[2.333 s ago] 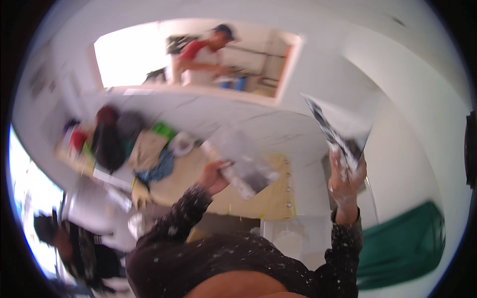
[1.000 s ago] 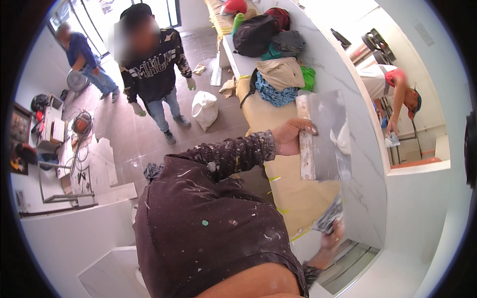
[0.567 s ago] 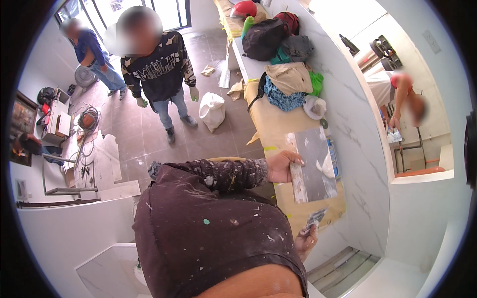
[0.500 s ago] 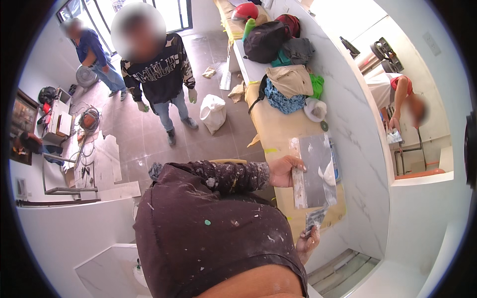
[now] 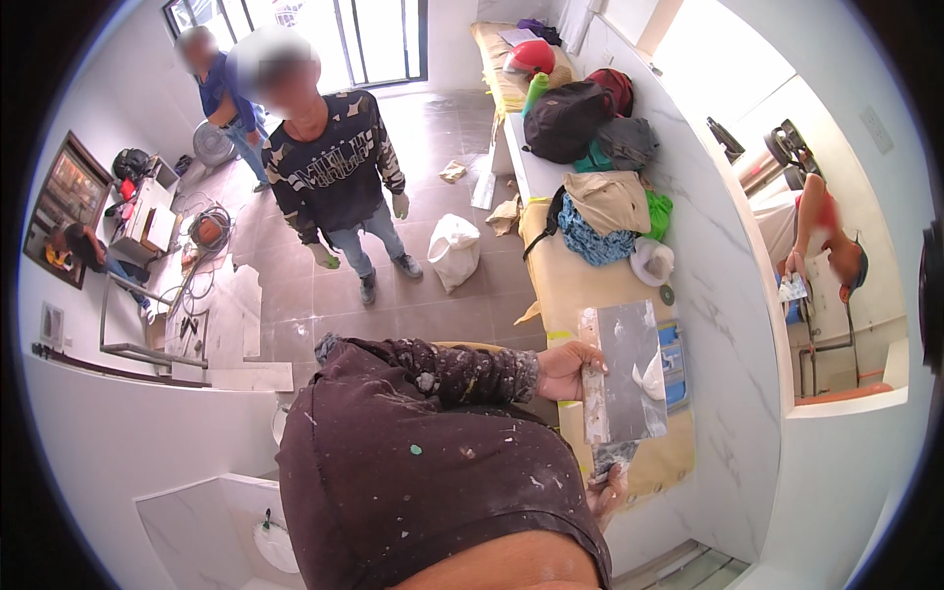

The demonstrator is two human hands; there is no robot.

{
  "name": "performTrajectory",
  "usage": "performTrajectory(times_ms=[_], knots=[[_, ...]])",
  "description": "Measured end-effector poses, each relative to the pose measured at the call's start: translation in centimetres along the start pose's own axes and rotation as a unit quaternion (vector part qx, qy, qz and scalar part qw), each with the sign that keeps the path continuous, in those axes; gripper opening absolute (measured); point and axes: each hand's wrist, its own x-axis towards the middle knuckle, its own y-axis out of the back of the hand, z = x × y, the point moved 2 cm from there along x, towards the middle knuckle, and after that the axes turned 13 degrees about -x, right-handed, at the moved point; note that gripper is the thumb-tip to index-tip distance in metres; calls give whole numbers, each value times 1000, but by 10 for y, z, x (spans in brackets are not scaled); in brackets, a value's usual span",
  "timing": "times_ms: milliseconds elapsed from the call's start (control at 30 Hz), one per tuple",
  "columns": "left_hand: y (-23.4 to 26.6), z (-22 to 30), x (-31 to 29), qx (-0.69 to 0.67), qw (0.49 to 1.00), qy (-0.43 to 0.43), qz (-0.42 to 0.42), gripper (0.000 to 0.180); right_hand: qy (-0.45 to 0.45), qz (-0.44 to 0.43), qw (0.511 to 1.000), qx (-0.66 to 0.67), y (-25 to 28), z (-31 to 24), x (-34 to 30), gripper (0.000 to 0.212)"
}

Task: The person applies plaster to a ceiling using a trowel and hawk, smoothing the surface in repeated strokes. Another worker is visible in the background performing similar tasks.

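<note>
My left hand (image 5: pixel 568 371), at the end of a paint-spattered dark sleeve, grips the edge of a flat grey metal plate (image 5: pixel 624 408). A dab of white putty (image 5: pixel 650 378) sits near the plate's right side, and whitish smears mark its left edge. My right hand (image 5: pixel 608 492) is closed round a putty knife (image 5: pixel 614 454), its smeared blade against or just under the plate's lower edge. Its handle is mostly hidden by the fingers. Below both tools lies a counter (image 5: pixel 654 470) covered in tan sheeting.
Backpacks (image 5: pixel 568 120), cloths (image 5: pixel 602 206) and a red helmet (image 5: pixel 529 58) lie along the counter. A person (image 5: pixel 334 177) in gloves stands beyond my left arm by a white sack (image 5: pixel 454 253). Another person (image 5: pixel 821 236) works through the wall opening. Cables (image 5: pixel 202 241) cover the floor at left.
My view has shifted, so the room appears further right and lower. The putty knife has turned from slanting at the plate's lower right corner to lying under its lower edge. Both grips stay.
</note>
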Motion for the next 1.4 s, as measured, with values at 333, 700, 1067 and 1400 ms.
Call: performTrajectory(times_ms=[333,700,1067,1400], knots=[[-12,6,-12,36,998,-54,-12,27,-38,-31,988,148,23,7,25,24],[-41,0,-17,152,987,-29,37,32,-5,-36,978,207,2,-18,-7,19],[-106,17,24,317,920,-165,-160,29,153,-79,962,211,-72,-143,-70,16],[-157,-15,18,805,280,-433,-293,41,273,-197,921,198,-133,-224,-161,16]])
